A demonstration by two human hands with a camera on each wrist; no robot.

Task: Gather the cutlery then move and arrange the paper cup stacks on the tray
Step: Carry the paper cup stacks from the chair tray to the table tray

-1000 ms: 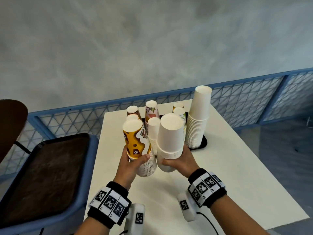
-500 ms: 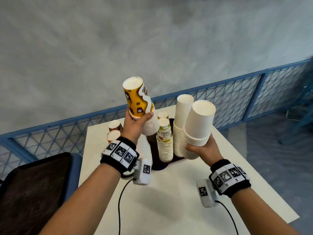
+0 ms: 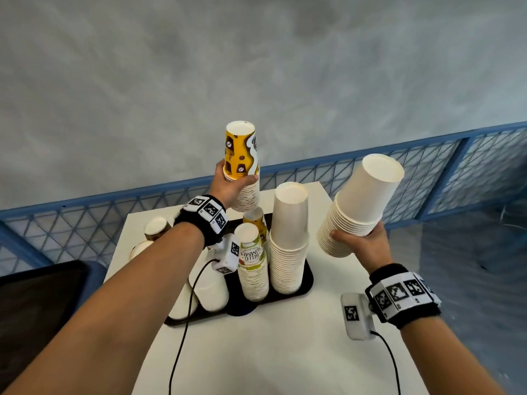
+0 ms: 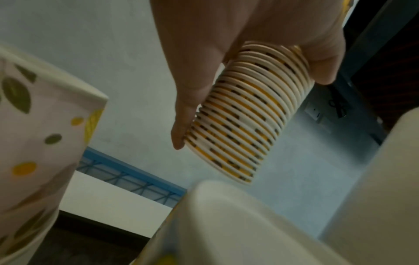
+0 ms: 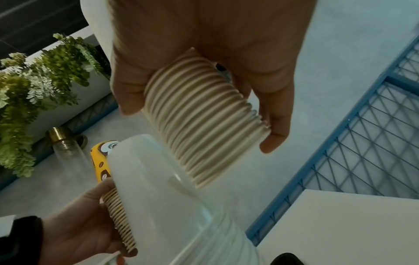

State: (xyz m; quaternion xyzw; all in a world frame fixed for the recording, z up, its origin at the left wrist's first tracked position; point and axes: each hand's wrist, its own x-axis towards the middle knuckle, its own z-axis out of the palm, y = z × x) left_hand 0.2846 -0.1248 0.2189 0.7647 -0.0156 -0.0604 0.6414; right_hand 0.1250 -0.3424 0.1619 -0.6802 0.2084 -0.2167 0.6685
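My left hand (image 3: 228,186) grips a yellow coffee-print cup stack (image 3: 242,163) (image 4: 244,114), held high above the back of the black tray (image 3: 306,283). To the right of the tray, my right hand (image 3: 362,246) grips a plain white cup stack (image 3: 359,206) (image 5: 201,123) in the air, tilted right. On the tray stand a tall white stack (image 3: 288,240), a "Hello Summer" stack (image 3: 252,266), a yellow stack (image 3: 256,220) behind it and white stacks (image 3: 211,292) under my left forearm. No cutlery is visible.
The tray sits on a white table (image 3: 271,352). Two more cup stacks (image 3: 154,229) stand at the table's back left. A dark tray on a blue stand (image 3: 37,303) is left of the table. A blue mesh railing (image 3: 427,172) runs behind, with floor to the right.
Both hands have lifted their stacks from low at the tray's near side. The left one rose over the tray's back; the right one swung out to the right.
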